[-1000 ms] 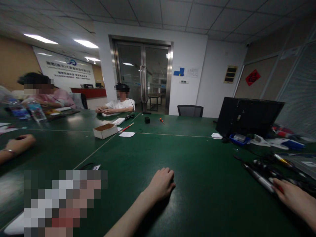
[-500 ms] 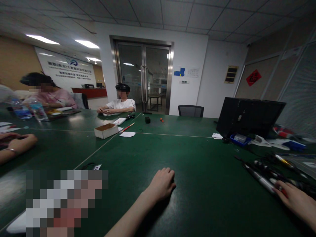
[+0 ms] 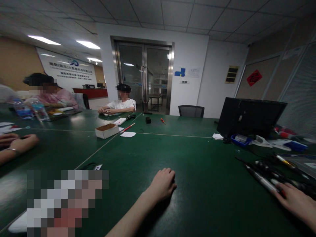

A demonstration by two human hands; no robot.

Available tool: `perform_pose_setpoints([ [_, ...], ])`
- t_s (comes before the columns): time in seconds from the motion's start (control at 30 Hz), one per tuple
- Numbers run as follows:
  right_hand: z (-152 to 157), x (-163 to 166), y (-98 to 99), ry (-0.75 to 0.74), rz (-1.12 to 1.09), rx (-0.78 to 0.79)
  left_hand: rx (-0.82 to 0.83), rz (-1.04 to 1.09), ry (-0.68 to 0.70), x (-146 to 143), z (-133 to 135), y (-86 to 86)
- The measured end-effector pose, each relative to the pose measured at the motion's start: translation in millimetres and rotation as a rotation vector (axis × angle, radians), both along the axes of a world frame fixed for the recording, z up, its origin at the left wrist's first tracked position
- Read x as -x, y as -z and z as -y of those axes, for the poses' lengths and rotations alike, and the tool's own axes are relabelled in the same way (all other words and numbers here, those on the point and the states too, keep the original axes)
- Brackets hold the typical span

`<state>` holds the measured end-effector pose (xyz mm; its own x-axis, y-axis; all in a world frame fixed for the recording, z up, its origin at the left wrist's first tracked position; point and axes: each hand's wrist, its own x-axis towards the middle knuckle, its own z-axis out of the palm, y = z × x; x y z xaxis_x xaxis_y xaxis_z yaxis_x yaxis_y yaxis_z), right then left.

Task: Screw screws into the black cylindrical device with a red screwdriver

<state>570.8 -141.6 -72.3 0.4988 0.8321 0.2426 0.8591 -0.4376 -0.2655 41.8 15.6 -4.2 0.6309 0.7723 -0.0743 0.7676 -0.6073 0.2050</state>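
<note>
My left hand [image 3: 163, 185] rests on the green tabletop [image 3: 197, 158] with its fingers curled under, and nothing shows in it. At the right edge, my right hand [image 3: 295, 199] has its fingers closed about a small red-and-black handle [image 3: 282, 191], partly covered by the fingers. A silver rod-shaped tool [image 3: 263, 179] lies just in front of those fingertips; whether it joins the handle I cannot tell. Dark cables and tools [image 3: 283, 176] lie in a heap beside that hand.
A black monitor [image 3: 249, 115] stands at the right, near a blue tray [image 3: 240, 140]. Farther off are an open white box [image 3: 106, 131], a red screwdriver [image 3: 163, 121] and a small black block [image 3: 148, 120]. Other people sit at the left and far side; another person's hands [image 3: 23, 143] rest at left.
The view has shifted very slightly. My left hand stays in place on the table, and my right hand's fingers now cover a little more of the red-and-black handle.
</note>
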Motion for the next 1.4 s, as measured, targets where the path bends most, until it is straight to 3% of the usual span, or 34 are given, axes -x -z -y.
perform_pose_setpoints([
  [0.37, -8, 48, -31.1, -0.038, 0.029, 0.140, -0.014, 0.005, 0.005, 0, 0, 0.7],
  [0.53, -18, 96, -38.1, -0.191, 0.042, 0.172, 0.008, 0.031, 0.008, 0, 1, -0.2],
  [0.77, -43, 192, -53.7, -0.488, 0.004, 0.213, 0.034, 0.098, 0.024, 2, 1, -1.2],
  [1.03, -70, 289, -73.5, -0.713, 0.167, 0.299, -0.014, 0.300, 0.216, 0, 9, -7.5],
  [1.23, -85, 336, -81.4, -0.862, 0.211, 0.326, 0.049, 0.205, 0.264, 0, 10, -6.2],
  [1.4, -95, 352, -81.6, -0.962, 0.195, 0.308, 0.127, 0.139, 0.224, 3, 8, -9.0],
])
